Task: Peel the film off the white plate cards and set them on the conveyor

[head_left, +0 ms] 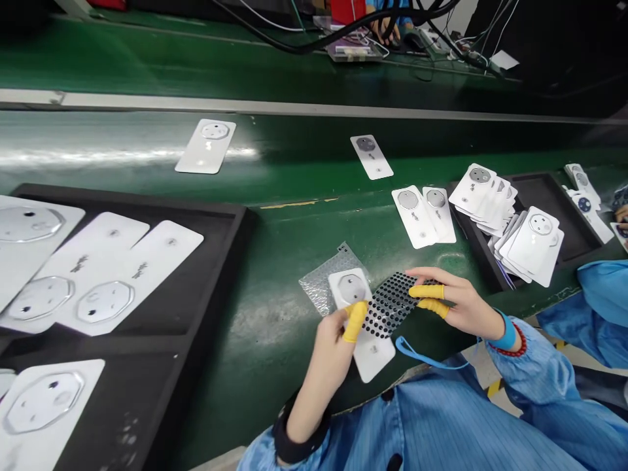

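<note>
A clear sheet of black dot stickers is held above a white phone back cover with a round camera ring. My right hand, with yellow finger cots and a blue wrist strap, pinches the sheet's upper right edge. At its left edge, the closed fingers of my left hand grip the sheet; whether a single dot is between them is hidden. A yellow cot covers a left fingertip. Beneath the cover's upper left side lies a piece of bubble wrap.
Black trays with white covers stand left and right. Two covers overlap beside the right tray. Single covers lie farther back, left and centre. Dark cables hang above. Another person's blue sleeve is at right.
</note>
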### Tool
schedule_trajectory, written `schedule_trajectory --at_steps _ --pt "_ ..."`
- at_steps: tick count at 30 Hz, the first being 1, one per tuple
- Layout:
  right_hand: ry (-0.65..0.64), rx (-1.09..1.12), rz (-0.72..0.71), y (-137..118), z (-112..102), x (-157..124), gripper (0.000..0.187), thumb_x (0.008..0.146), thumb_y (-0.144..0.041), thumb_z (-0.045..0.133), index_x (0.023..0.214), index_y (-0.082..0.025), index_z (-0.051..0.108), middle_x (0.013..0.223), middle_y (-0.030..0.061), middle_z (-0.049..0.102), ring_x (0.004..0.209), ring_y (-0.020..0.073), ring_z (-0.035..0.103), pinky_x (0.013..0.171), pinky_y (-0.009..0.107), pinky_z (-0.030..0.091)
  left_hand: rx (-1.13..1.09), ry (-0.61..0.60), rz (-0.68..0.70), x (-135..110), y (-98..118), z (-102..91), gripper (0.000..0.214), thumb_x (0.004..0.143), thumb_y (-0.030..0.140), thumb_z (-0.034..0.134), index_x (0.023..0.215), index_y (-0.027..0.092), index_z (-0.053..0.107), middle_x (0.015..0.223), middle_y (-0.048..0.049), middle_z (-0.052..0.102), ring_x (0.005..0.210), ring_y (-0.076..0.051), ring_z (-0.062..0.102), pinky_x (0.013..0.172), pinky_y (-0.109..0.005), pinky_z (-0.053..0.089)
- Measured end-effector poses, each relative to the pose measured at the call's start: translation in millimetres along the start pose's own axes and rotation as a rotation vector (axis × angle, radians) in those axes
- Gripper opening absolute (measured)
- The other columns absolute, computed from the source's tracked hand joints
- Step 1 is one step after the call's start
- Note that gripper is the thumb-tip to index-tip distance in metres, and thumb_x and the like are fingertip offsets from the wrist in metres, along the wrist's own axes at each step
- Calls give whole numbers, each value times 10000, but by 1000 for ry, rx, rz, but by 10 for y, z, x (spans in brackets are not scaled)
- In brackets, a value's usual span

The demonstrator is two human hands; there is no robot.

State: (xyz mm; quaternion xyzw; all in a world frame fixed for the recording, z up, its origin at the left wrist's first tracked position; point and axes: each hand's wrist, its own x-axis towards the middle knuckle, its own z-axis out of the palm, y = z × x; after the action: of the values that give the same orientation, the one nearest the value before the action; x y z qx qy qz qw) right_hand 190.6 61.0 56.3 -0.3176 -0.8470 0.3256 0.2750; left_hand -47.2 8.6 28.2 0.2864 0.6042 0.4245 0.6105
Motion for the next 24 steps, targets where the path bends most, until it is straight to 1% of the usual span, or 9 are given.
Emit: schedule_trajectory --at_steps 3,6,8,11,13,16,18,22,24 --pt "-113 20 -21 -59 -153 89 247 949 -157 549 1176 -208 633 1310 127 587 1056 183 630 883 380 588 -98 -150 -71 -23 -9 189 404 532 513 838 504 135 701 498 -50 657 470 -168 572 472 -252 455" --pt "-99 -57 -21 -68 -171 145 250 926 -170 589 1171 -199 634 1340 129 564 1257 243 521 1021 479 502 -184 -170 -115 -63 -32 274 368 561 493 843 577 142 733 544 -59 697 483 -182 616 504 -281 512" --pt "5 -81 -44 -94 -85 158 210 902 -180 634 1111 -199 651 1262 119 610 1248 255 519 1044 510 470 -224 -130 -112 -72 -54 294 339 585 473 841 591 152 732 554 -44 702 488 -168 620 531 -276 524" --pt "94 -54 -87 -151 171 146 95 919 -200 620 1008 -194 653 1018 80 675 965 195 633 935 442 543 -256 -86 -91 -65 -87 300 306 602 437 842 591 154 727 557 -27 699 493 -150 607 535 -257 510" --pt "101 -74 -91 -172 356 125 95 955 -195 553 981 -177 643 979 87 666 897 183 638 853 393 576 -266 -72 -73 -59 -107 299 286 609 412 841 591 151 725 551 -18 690 495 -141 590 518 -239 481" --pt "110 -137 -61 -167 539 89 134 969 -153 493 960 -149 627 999 118 650 921 199 633 776 351 588 -269 -68 -54 -51 -138 297 259 609 373 835 578 145 718 524 -6 663 475 -126 543 487 -224 432" --pt "99 -185 -52 -154 589 66 128 961 -123 486 947 -134 613 986 124 643 892 198 623 753 342 582 -263 -64 -45 -41 -168 295 237 613 336 822 558 137 706 501 3 637 459 -111 503 470 -214 399" --pt "54 -353 -144 -115 636 45 152 956 -89 449 890 -124 580 952 140 633 838 209 574 727 365 557 -253 -23 -38 -5 -253 294 203 603 268 770 506 134 653 469 25 582 452 -84 436 459 -192 353" --pt "44 -367 -149 -85 664 50 144 963 -107 446 881 -138 559 943 133 625 818 205 553 710 358 545 -253 -10 -46 17 -288 302 199 587 260 753 491 136 629 457 30 565 446 -78 420 457 -188 346"
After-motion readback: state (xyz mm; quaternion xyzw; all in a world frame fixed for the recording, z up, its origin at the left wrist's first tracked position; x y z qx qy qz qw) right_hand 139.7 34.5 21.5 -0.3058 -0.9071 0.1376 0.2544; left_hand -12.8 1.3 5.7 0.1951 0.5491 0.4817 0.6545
